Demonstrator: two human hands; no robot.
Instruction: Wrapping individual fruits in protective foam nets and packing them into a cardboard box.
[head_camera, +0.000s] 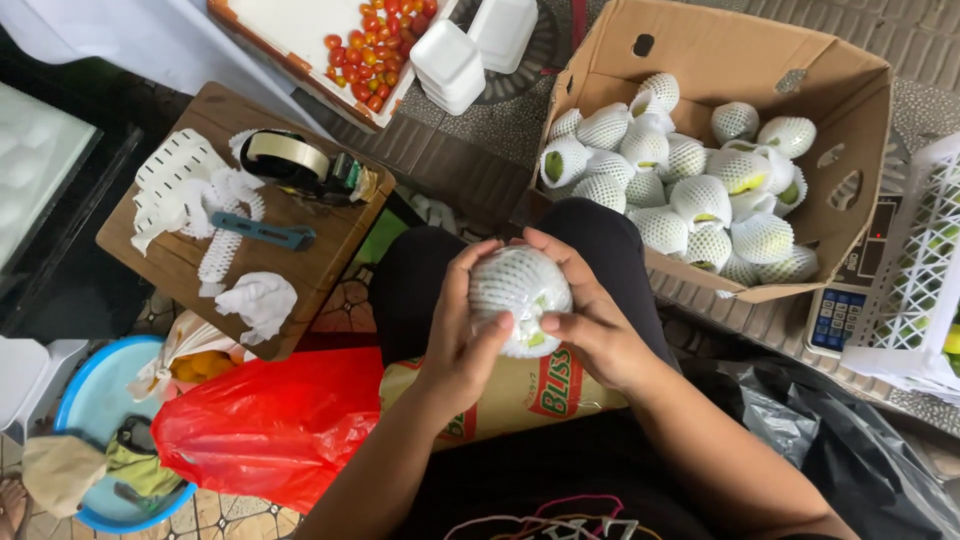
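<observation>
A: What do the hands have?

B: Both grip one round fruit (520, 298) wrapped in white foam net. The left hand (462, 340) cups it from the left, fingers curled round its side and thumb across the lower front. The right hand (590, 318) closes on it from the right, fingers over the top and thumb pressed to the net. Neither hand is spread; both are wrapped firmly on the fruit.

A: Where is that fruit, taking the box as landmark?

B: The cardboard box (850, 120) stands open. The fruit is held in the air just left of and below the box's near corner, above the person's lap in dark trousers.

A: What is in the box?

B: A heap of netted fruits (690, 175), green skin showing through some nets.

A: And beyond it?

B: Right of the box lies a scale (850, 300) with a keypad, and further right a white plastic basket (925, 270). Left of the box, well apart, is a small wooden table (330, 250) carrying a tape dispenser (300, 162), a blue cutter (262, 231) and loose foam nets (190, 195). Above and left of the box sits a tray of cherry tomatoes (372, 52) beside white foam containers (470, 45).

A: Below the box?

B: A yellow sack (530, 395) lies under the hands, a red plastic bag (270, 425) to its left, and a blue basin (95, 400) further left. Black plastic (820, 440) lies below the box's right side.
</observation>
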